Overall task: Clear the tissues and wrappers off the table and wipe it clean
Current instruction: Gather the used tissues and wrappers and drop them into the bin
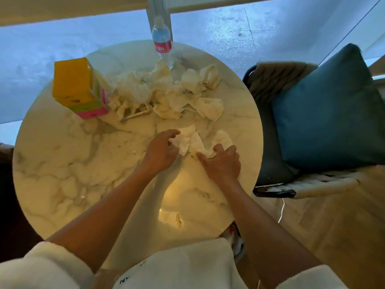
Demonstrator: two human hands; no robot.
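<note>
Gripping one crumpled tissue (188, 140), two hands' fingers (173, 133) curl; one bottle (162, 41), one carton (78, 87).

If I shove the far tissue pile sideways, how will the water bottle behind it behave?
The water bottle stands upright, tall and narrow, at the table's far edge, so it probably tips easily. Once down, its round body would likely roll. The crumpled tissues reach its base, so a push could carry through.

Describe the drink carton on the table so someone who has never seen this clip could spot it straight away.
Start at the round marble table and look to its far left edge. There the carton stands upright beside the big heap of crumpled tissues. It is the only boxy, brightly coloured thing there: yellow on top, with green and pink bands lower down, unlike the clear water bottle at the far edge.
</note>
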